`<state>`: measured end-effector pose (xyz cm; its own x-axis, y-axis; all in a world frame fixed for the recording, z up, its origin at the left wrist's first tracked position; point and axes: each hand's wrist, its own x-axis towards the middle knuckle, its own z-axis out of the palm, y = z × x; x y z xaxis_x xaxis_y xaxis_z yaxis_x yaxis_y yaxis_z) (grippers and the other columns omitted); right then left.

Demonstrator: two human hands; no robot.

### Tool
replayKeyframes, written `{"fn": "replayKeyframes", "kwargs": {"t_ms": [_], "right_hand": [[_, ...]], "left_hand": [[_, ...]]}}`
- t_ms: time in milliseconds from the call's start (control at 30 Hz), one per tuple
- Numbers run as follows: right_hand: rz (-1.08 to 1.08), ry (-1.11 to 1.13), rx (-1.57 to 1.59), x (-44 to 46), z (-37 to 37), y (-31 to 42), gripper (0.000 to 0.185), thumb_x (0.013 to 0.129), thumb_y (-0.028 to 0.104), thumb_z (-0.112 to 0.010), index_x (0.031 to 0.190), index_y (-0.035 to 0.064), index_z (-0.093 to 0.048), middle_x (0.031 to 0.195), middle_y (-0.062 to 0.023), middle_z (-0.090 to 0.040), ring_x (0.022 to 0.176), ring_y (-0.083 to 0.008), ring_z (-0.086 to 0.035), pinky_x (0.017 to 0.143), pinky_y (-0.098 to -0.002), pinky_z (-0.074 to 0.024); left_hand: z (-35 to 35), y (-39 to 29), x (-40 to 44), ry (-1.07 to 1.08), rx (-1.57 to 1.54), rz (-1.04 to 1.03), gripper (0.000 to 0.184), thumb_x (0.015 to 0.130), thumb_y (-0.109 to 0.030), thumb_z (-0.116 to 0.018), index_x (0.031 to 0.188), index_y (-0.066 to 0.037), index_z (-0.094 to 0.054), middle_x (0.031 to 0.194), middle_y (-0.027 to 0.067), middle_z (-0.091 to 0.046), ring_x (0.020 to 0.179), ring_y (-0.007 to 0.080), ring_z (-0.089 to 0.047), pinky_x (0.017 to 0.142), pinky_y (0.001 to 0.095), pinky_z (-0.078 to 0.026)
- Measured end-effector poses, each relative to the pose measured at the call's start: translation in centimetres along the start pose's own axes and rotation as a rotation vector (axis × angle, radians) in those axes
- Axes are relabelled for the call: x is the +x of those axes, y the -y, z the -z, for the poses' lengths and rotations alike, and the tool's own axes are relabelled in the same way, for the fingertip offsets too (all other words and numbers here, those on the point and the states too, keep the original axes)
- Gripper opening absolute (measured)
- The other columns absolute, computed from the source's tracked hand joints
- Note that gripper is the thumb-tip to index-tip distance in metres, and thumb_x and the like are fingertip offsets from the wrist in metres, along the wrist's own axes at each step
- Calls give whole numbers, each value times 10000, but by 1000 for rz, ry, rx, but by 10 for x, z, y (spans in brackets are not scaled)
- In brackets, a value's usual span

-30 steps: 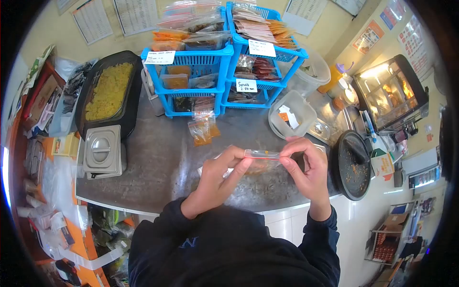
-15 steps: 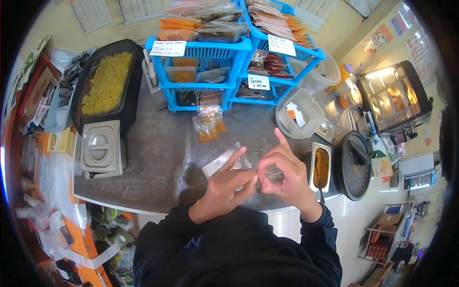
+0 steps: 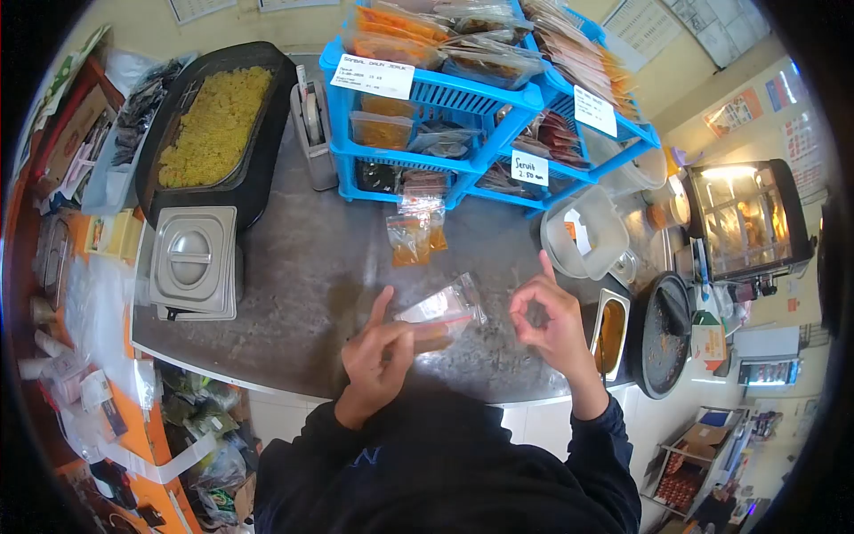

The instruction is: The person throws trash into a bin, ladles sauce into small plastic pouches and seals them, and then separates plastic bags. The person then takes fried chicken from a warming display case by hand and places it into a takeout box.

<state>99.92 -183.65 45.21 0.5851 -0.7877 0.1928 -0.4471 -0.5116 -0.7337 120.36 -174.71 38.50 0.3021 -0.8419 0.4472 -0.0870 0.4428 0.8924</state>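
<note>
At seven o'clock in the view, the left hand (image 3: 378, 358) angles up from its sleeve, one finger raised, thumb and curled finger clamped on an edge of a clear zip bag (image 3: 434, 330), which lies at two o'clock from it; at four o'clock, the right hand (image 3: 555, 322) holds thumb and fingertip together in a ring, another finger pointing to twelve; a sauce pan (image 3: 611, 334) sits at its three o'clock.
</note>
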Motion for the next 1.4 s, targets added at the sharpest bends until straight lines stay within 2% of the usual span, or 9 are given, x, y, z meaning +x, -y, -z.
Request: {"fn": "replayKeyframes", "kwargs": {"t_ms": [200,400,500,700,800,900,1167,1333,1400], "right_hand": [[95,-7,65,18,-40,-14,173,676,94,-748,824,94,-657,764,-33,-597,778,-192,-600,1101,-512,-195],[96,-139,-216,31,-75,-53,111,678,111,-737,775,112,-683,768,-34,-606,781,-201,-595,1077,-506,-250],[60,-153,-190,41,-87,-67,117,662,103,-753,762,107,-691,719,-26,-587,786,-187,-604,1063,-505,-274],[56,-133,-82,69,-106,-92,119,689,54,-727,794,103,-698,828,-39,-661,815,-218,-620,1043,-466,-317],[-72,-37,81,70,-115,-110,135,701,25,-706,819,91,-702,836,-58,-681,806,-227,-629,1027,-455,-346],[-92,-205,168,67,-113,-101,157,698,16,-700,840,84,-704,773,-64,-675,781,-236,-634,1005,-455,-377],[25,-212,-143,67,-98,-105,218,691,20,-687,883,122,-711,910,-73,-664,986,-270,-578,977,-419,-400],[131,-100,-196,73,-92,-115,228,684,35,-682,896,116,-709,904,-75,-652,921,-263,-569,896,-402,-425],[97,-74,-171,67,-90,-116,211,688,41,-681,887,106,-704,893,-77,-644,870,-260,-566,844,-395,-439]], "left_hand": [[-3,34,13,263,195,-71,165,843,-62,-588,1003,-24,-603,953,119,-670,908,233,-647,1069,496,-245],[3,158,35,-154,220,338,250,854,-192,-600,1065,-61,-571,1043,134,-611,1121,278,-496,1031,443,-267],[10,191,53,29,571,254,239,863,-221,-599,1024,-46,-594,957,115,-619,1081,280,-496,954,404,-332],[16,163,56,338,49,482,213,875,-232,-601,911,-25,-633,950,71,-624,971,173,-548,804,310,-434],[18,165,48,329,-157,603,200,871,-219,-610,916,-26,-630,924,51,-628,882,131,-574,754,281,-452],[2,184,55,-46,-171,458,186,855,-191,-631,915,-15,-633,909,58,-636,841,122,-588,741,277,-460],[-32,179,55,-59,146,366,128,806,-128,-673,851,-12,-646,822,67,-664,829,131,-599,767,279,-448],[-7,182,42,230,109,283,192,801,-113,-663,947,7,-630,937,97,-651,908,201,-594,825,313,-442],[-5,195,43,38,30,384,256,807,-112,-648,1033,-1,-599,975,111,-629,932,233,-584,846,334,-437]]}}
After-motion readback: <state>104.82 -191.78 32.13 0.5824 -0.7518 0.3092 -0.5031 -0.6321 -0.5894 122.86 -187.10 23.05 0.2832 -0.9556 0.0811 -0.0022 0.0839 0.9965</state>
